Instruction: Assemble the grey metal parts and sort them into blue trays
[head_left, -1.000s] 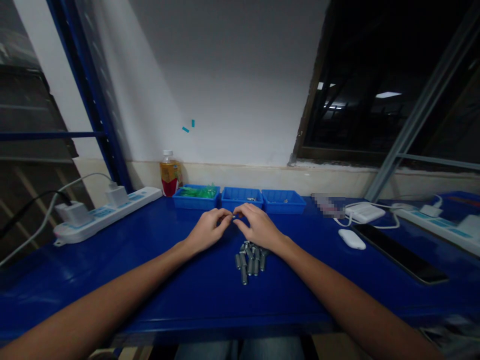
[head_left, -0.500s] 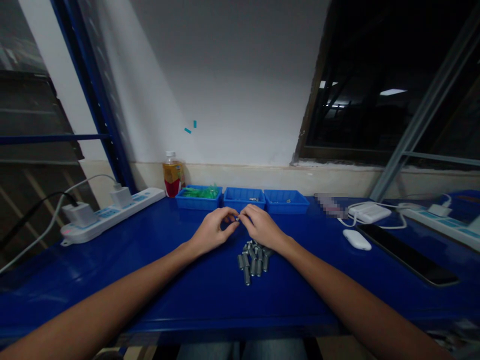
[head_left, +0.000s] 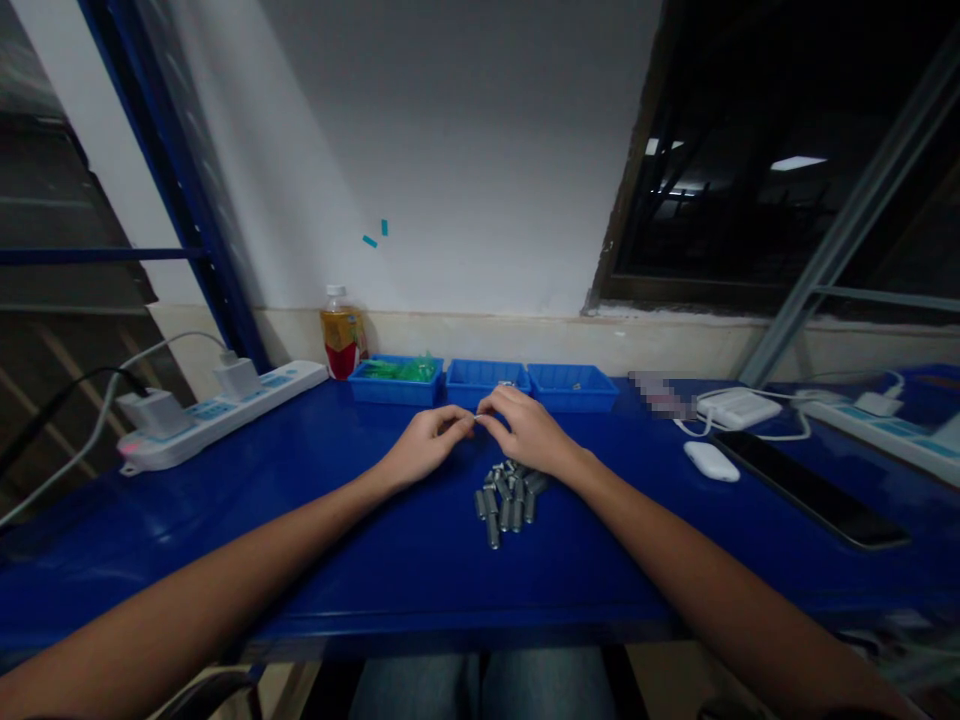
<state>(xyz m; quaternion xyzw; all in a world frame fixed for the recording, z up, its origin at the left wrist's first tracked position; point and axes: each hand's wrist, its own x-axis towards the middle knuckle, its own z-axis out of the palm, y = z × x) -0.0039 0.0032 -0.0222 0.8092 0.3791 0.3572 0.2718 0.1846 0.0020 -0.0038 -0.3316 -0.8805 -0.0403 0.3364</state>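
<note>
The glossy blue desk (head_left: pixel 375 560) carries a heap of short metal cylinders (head_left: pixel 504 497) at its centre. A row of three blue trays (head_left: pixel 486 392) sits at twelve o'clock, a bottle (head_left: pixel 341 345) at eleven, a white power strip (head_left: pixel 225 412) at ten, and a white puck (head_left: pixel 711 461) and dark tablet (head_left: pixel 814 492) at three.
</note>
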